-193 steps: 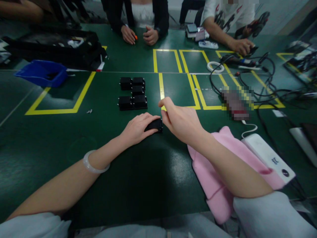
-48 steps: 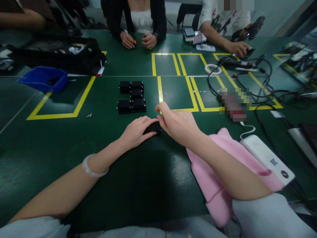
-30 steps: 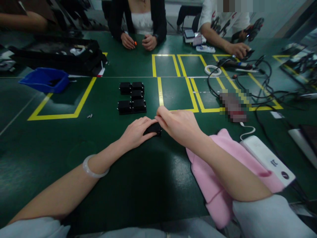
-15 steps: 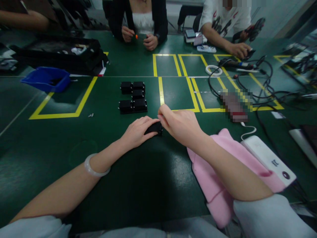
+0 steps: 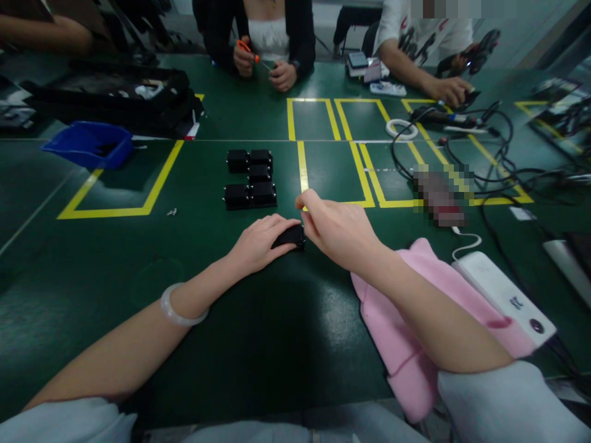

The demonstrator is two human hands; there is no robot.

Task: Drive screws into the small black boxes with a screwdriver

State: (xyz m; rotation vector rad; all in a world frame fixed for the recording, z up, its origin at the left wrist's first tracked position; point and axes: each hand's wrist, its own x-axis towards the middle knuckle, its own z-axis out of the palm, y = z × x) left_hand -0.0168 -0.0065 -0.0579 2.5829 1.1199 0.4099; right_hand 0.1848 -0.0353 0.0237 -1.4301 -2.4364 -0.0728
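Observation:
A small black block-shaped part [image 5: 292, 236] lies on the green table under my left hand [image 5: 262, 241], whose thumb and fingers grip it from both sides. At the part's right end is my right hand [image 5: 339, 231], its fingers curled in a pinch. What those fingers hold, if anything, is hidden. Just beyond my hands stand several similar black blocks [image 5: 237, 195] in a group, with small shiny bits at their ends. A few tiny metal pieces, perhaps screws [image 5: 172, 212], lie to the left.
A blue scoop-shaped bin [image 5: 87, 147] and a large black tray [image 5: 115, 101] stand at the left. Pink cloth [image 5: 388, 326] and a white power bank [image 5: 503, 301] lie by my right arm. Black cables [image 5: 501, 160] spread at the right. Across the table, a person holds an orange-handled tool [image 5: 244, 47].
My hands stay nearly in place around the black part. Across the table, the person's orange-handled tool has tilted up into clearer view. The whole view has shifted slightly.

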